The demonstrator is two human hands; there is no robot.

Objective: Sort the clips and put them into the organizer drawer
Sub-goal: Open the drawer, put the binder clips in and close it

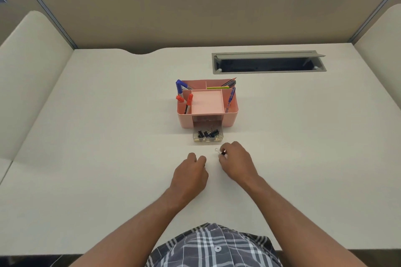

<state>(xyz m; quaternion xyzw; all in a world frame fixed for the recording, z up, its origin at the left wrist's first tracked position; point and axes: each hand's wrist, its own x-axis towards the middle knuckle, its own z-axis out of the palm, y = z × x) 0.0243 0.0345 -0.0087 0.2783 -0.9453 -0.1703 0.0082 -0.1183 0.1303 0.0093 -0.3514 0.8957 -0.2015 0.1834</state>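
A pink desk organizer (pixel 230 118) stands mid-desk with its clear drawer (pixel 207 139) pulled out toward me. Several black binder clips (pixel 208 133) and silver paper clips lie in the drawer. My right hand (pixel 236 161) pinches a small black binder clip (pixel 221 152) with a silver loop, just in front of the drawer and slightly to its right. My left hand (pixel 191 174) rests on the desk beside it with fingers curled; whether it holds anything is hidden.
Blue and red markers (pixel 183 97), a pencil and pens stand in the organizer's outer compartments. An open grey cable hatch (pixel 269 64) sits at the back right. Beige partition walls (pixel 173 17) enclose the white desk (pixel 97 136).
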